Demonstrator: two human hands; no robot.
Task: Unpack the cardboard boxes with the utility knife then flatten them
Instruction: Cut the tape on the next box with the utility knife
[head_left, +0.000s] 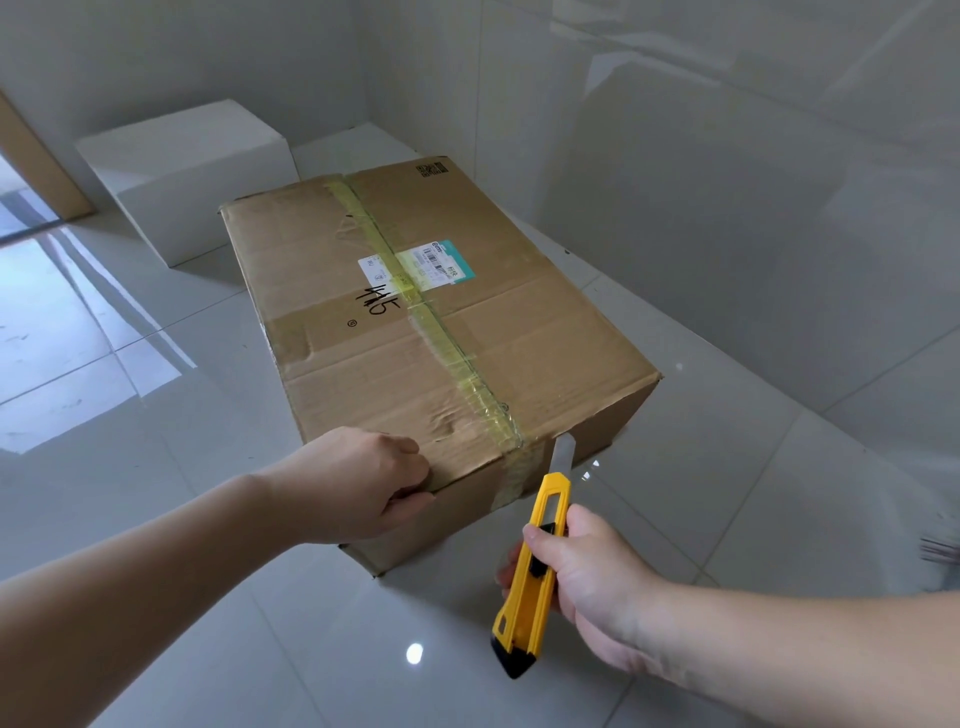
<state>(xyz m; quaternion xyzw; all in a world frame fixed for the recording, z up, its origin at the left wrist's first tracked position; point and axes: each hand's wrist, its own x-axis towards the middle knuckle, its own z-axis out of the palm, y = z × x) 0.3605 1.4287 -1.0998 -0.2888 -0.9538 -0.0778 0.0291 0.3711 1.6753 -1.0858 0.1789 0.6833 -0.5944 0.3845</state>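
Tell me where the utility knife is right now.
In the head view, lower right: the right hand grips the utility knife, its blade tip at the cardboard box's near edge, beside the tape.

left hand (363, 480): arm extended, fingers curled | right hand (587, 577): arm extended, fingers clenched

Likely a bare room in a home: glossy tiled floor (156, 467), plain pale walls (727, 182), wooden door edge (36, 161).

Glossy grey tiled floor (156, 467) reflecting window light. White block (197, 171) set against tiled wall (727, 156) at far left. Wooden door edge (36, 166) seen at left frame edge.
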